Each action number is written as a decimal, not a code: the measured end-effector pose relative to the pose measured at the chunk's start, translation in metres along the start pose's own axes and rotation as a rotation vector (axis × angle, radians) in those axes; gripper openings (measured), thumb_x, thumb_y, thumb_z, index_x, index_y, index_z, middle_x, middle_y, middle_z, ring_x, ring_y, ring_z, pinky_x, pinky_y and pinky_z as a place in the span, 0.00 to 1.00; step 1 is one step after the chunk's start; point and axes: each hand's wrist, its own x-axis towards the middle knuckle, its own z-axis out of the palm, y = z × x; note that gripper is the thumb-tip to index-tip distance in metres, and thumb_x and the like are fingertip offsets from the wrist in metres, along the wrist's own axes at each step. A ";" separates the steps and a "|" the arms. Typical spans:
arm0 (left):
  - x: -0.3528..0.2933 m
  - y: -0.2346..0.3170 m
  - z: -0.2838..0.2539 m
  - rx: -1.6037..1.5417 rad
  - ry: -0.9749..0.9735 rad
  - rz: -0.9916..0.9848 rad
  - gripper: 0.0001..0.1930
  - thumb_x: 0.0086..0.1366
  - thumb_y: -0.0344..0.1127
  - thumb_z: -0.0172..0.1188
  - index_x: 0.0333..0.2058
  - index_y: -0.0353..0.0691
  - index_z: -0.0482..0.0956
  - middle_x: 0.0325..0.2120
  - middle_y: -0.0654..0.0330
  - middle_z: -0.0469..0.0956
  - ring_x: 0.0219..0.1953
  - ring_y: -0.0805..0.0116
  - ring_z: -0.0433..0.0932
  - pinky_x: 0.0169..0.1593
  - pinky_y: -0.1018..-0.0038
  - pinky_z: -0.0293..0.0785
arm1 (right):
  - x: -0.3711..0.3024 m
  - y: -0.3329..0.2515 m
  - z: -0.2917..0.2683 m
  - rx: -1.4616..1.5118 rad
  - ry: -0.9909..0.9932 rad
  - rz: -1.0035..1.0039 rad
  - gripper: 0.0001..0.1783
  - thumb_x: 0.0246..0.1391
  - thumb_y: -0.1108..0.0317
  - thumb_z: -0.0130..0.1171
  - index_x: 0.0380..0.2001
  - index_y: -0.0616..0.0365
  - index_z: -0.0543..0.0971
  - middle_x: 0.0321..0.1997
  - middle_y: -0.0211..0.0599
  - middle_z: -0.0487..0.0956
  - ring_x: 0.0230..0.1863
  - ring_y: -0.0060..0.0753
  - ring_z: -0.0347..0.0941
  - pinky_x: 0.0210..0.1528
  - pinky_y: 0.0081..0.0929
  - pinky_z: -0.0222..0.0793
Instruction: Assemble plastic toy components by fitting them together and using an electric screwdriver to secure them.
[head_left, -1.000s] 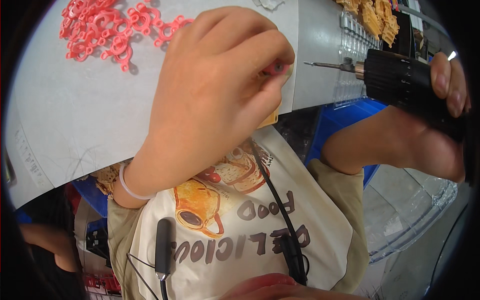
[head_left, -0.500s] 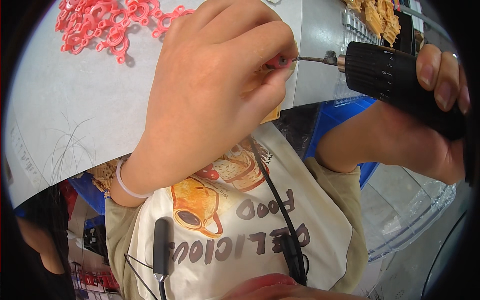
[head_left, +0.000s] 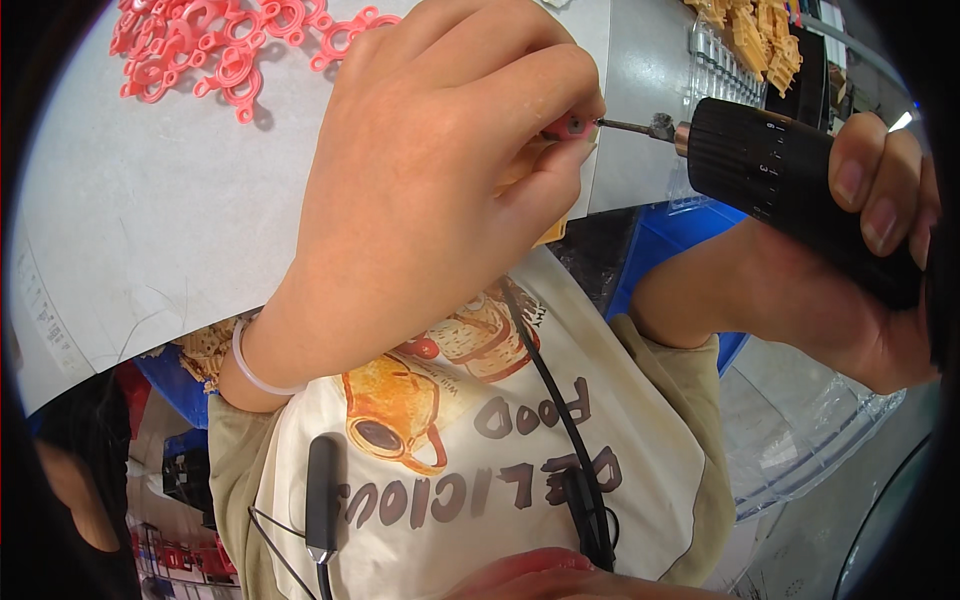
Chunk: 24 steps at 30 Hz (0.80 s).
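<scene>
My left hand [head_left: 430, 175] reaches across the table edge, thumb and fingers pinched round a small pink plastic part [head_left: 570, 128]. Most of that part is hidden behind the fingers. Below the hand shows a corner of something yellow [head_left: 553, 231]; whether the hand holds it too cannot be told. My right hand [head_left: 882, 195] is wrapped round a black electric screwdriver [head_left: 755, 155] with a scale on its collar. Its thin bit [head_left: 630, 127] lies nearly level, pointing left, with the tip at the pink part. A dark grey lump clings to the bit near the collar.
Pink ring-shaped plastic parts [head_left: 235, 65] are heaped at the far left of the white table [head_left: 180, 210]. At the far right are yellow plastic parts [head_left: 765, 40] and a clear ribbed tray [head_left: 715, 75]. A blue bin [head_left: 650, 250] and clear plastic sheeting [head_left: 800, 420] lie below the edge.
My left hand and the pink part have shifted slightly right. The screwdriver has come down a little, its tip staying at the part.
</scene>
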 end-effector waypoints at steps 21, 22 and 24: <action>-0.018 0.005 0.013 -0.083 0.042 -0.015 0.12 0.48 0.21 0.68 0.33 0.36 0.80 0.38 0.60 0.79 0.46 0.60 0.76 0.50 0.69 0.69 | -0.019 -0.015 0.004 0.043 -0.013 -0.019 0.09 0.48 0.62 0.52 0.21 0.47 0.64 0.22 0.22 0.63 0.19 0.19 0.60 0.26 0.26 0.59; -0.018 0.006 0.012 -0.086 0.040 -0.012 0.12 0.48 0.21 0.68 0.33 0.36 0.80 0.38 0.60 0.79 0.46 0.60 0.76 0.50 0.69 0.69 | -0.014 -0.017 -0.006 0.039 -0.011 -0.021 0.09 0.48 0.62 0.52 0.21 0.47 0.64 0.22 0.22 0.63 0.19 0.19 0.60 0.26 0.26 0.59; -0.019 0.006 0.010 -0.053 0.013 -0.067 0.11 0.49 0.22 0.67 0.33 0.36 0.80 0.38 0.60 0.79 0.46 0.60 0.76 0.50 0.68 0.69 | 0.003 -0.023 -0.034 -0.112 -0.413 0.026 0.10 0.49 0.63 0.51 0.20 0.47 0.63 0.22 0.23 0.62 0.19 0.21 0.60 0.26 0.27 0.59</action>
